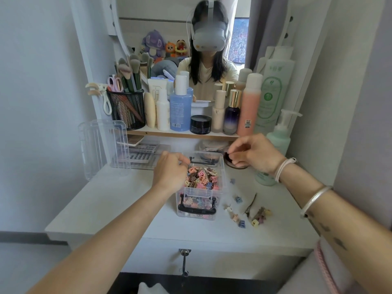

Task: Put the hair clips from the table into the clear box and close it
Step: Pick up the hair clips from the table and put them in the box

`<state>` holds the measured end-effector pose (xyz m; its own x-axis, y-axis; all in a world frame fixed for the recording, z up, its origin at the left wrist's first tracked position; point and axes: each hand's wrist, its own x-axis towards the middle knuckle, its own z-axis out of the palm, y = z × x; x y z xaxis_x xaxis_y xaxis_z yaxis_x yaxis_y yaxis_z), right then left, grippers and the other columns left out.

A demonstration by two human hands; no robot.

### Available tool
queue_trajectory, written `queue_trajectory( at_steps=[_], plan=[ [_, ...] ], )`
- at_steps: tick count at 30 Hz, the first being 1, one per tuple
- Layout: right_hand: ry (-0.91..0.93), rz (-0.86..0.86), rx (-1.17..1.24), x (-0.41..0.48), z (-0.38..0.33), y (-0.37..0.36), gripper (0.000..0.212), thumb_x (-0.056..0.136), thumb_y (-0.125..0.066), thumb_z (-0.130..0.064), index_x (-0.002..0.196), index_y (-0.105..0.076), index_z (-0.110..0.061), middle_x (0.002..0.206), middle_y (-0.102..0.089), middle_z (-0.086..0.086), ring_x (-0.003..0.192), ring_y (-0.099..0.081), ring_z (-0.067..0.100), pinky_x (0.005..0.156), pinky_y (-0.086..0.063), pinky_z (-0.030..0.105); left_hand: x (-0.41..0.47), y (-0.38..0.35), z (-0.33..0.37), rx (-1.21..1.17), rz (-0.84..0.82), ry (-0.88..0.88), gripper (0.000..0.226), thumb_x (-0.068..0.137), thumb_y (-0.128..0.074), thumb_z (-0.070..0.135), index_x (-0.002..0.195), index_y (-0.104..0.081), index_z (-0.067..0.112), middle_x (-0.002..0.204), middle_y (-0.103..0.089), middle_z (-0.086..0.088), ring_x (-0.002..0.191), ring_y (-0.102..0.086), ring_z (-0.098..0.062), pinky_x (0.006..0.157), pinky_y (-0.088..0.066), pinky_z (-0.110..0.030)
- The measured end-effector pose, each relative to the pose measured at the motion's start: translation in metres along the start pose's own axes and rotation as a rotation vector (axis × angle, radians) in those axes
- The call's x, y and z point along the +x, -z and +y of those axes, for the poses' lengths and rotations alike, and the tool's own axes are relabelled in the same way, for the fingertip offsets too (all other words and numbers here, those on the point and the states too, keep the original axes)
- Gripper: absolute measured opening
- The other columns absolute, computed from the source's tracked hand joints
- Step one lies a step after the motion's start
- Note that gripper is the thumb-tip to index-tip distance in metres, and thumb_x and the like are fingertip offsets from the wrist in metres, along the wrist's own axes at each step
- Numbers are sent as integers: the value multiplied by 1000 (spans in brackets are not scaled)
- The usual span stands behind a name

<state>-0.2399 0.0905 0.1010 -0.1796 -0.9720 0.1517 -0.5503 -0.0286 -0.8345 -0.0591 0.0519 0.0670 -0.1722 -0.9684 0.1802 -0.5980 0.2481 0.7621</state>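
Note:
The clear box (220,166) stands open in the middle of the white table (118,200), nearly full of small coloured claw clips, with a black handle on its front. My left hand (169,172) hovers over the box's left rim, its thumb and finger pinching what looks like a thin dark hair clip (188,166). My right hand (254,153) hangs above the box's back right corner with loosely curled fingers and nothing visible in them. Several loose clips (261,216) lie right of the box, among them a blue one (238,199) and a long metal clip (251,205). The clear lid (101,145) leans upright at the far left.
A shelf behind the box carries bottles, a dark jar (200,124) and a mesh brush holder (127,109) below a mirror. A green pump bottle (279,136) stands at the right. Lash trays (140,154) lie behind the lid. A key hangs from the drawer (184,262).

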Motion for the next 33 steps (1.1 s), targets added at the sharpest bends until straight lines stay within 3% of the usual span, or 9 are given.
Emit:
queue_trajectory(
  at_steps=[6,9,11,14,16,20,25,30,33],
  plan=[
    [14,-56,38,-1,-4,2,23,84,-57,7,71,-63,-12,72,-62,8,45,-61,3,53,-54,12,-2,0,1,-1,3,6,26,90,-43,6,100,-67,11,127,-46,-11,106,-57,-34,94,-43,-36],
    [-64,-115,-472,-5,10,11,12,85,-59,-5,92,-65,-13,91,-65,6,63,-60,16,49,-48,14,-1,0,1,-5,0,6,26,90,-43,6,100,-67,11,127,-46,-12,104,-58,-34,95,-45,-37],
    [-185,-247,-838,-7,32,14,31,86,-58,-14,116,-58,-15,117,-59,6,83,-57,18,53,-45,17,-1,0,1,-11,-1,8,26,90,-43,6,100,-67,11,127,-46,-12,104,-58,-34,96,-45,-38],
    [-348,-347,-889,-12,51,16,40,89,-53,-20,128,-48,-16,132,-47,9,101,-57,25,58,-49,23,-1,0,1,-5,5,13,26,91,-43,6,102,-66,11,127,-45,-11,110,-54,-31,97,-43,-35],
    [-345,-391,-854,-14,56,15,36,89,-47,-10,125,-51,-15,133,-47,9,101,-56,26,64,-54,26,-1,0,1,-5,3,12,26,91,-43,6,102,-67,11,127,-45,-11,109,-54,-31,96,-43,-35],
    [-276,-470,-827,-14,56,10,36,82,-55,-1,115,-58,-14,125,-55,5,98,-55,20,81,-51,26,1,-1,-1,-15,1,4,25,90,-44,6,98,-67,11,126,-47,-12,102,-59,-36,94,-47,-39],
    [-183,-504,-754,-15,56,5,17,76,-69,-9,72,-61,-23,77,-60,-5,77,-57,12,76,-49,22,2,-2,-2,-16,8,-1,25,90,-44,6,98,-67,12,128,-49,-12,103,-59,-35,92,-45,-37],
    [-114,-491,-789,-15,56,7,9,79,-66,-7,85,-70,-12,73,-61,-5,74,-55,11,65,-42,13,1,-1,-2,-16,9,1,27,91,-43,6,103,-67,11,129,-45,-12,115,-50,-29,95,-38,-32],
    [-55,-409,-630,-14,40,22,17,79,-67,-4,72,-66,-20,67,-59,-11,70,-55,8,65,-43,11,2,-2,-3,-24,10,-7,27,91,-43,6,101,-67,10,129,-46,-12,112,-52,-30,94,-40,-34]
  ],
)
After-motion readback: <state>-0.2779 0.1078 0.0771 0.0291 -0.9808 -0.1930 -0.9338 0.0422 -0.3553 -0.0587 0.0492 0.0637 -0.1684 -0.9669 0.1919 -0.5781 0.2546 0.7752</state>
